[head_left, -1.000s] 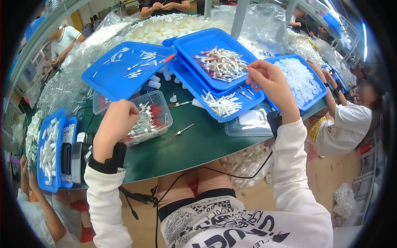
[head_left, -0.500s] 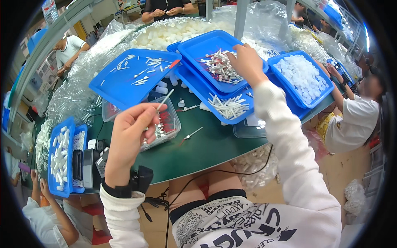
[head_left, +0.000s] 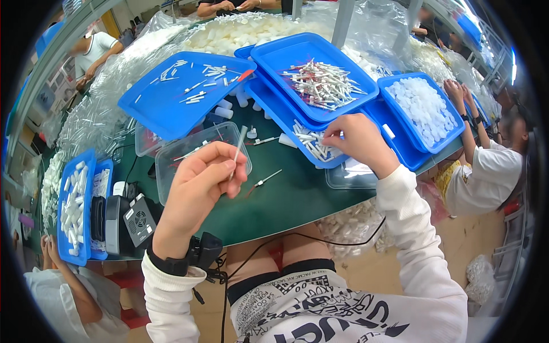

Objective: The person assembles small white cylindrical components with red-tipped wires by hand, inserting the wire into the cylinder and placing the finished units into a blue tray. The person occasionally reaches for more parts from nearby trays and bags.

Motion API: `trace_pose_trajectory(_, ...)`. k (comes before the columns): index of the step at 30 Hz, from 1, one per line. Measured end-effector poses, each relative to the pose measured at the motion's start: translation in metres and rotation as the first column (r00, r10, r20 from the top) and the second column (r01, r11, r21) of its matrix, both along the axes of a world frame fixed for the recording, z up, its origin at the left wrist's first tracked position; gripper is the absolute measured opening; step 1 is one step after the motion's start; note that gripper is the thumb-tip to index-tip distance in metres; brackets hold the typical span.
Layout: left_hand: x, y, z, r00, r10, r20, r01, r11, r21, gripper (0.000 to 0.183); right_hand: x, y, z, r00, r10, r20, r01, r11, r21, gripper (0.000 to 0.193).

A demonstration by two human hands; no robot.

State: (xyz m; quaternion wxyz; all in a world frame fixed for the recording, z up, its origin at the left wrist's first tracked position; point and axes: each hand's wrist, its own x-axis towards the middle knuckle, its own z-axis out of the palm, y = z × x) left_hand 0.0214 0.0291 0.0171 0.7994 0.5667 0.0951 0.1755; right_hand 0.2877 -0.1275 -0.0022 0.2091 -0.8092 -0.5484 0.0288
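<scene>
Between the thumb and fingers of my left hand [head_left: 205, 180] is a thin white stick [head_left: 240, 143], tilted upward. That hand is above a clear plastic box [head_left: 166, 150] holding small white and red parts. My right hand [head_left: 361, 140] reaches down to a blue tray [head_left: 274, 117] with short white tubes [head_left: 311, 139] in it. Its fingertips are pinched together among the tubes, and what they grip is hidden. Behind it, an upper blue tray [head_left: 269, 54] carries a heap of white pieces with red wires [head_left: 325, 84]. One similar piece [head_left: 264, 180] lies on the green table [head_left: 286, 206].
At the left, a blue tray [head_left: 128, 108] tilts over the box. A tray of translucent caps [head_left: 423, 106] stands at the right. White cylinders [head_left: 73, 211] fill another tray beside a grey device [head_left: 119, 220]. Plastic bags and loose parts pile up behind. Other people sit around the table.
My right hand has come from the upper tray's heap down toward me to the short white tubes. My left hand, still holding the stick, has shifted slightly right.
</scene>
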Motion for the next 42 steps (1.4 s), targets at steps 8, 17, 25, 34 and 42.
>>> trace_pose_trajectory(8, -0.005, -0.029, 0.006, 0.975, 0.202, -0.092, -0.128, 0.850, 0.511, 0.016, -0.049, -0.016, 0.043, 0.961, 0.272, -0.055, -0.247, 0.929, 0.274, 0.011)
trace_pose_trajectory(17, -0.018, -0.048, 0.021, 0.960, 0.270, 0.080, -0.261, 0.750, 0.608, 0.010, -0.098, -0.015, 0.046, 0.778, 0.598, -0.194, -0.412, 0.718, 0.560, 0.014)
trace_pose_trajectory(25, -0.016, -0.051, 0.019, 0.940, 0.308, 0.145, -0.314, 0.622, 0.717, 0.011, -0.096, -0.018, 0.046, 0.753, 0.591, -0.290, -0.386, 0.753, 0.533, 0.016)
trace_pose_trajectory(34, -0.016, -0.058, 0.028, 0.941, 0.323, 0.097, -0.254, 0.489, 0.835, 0.008, -0.093, -0.019, 0.046, 0.768, 0.594, -0.240, -0.421, 0.750, 0.510, 0.016)
trace_pose_trajectory(42, -0.007, -0.058, 0.013, 0.910, 0.392, 0.134, -0.356, 0.575, 0.737, 0.019, -0.097, -0.012, 0.038, 0.882, 0.470, 0.018, -0.412, 0.753, 0.513, 0.009)
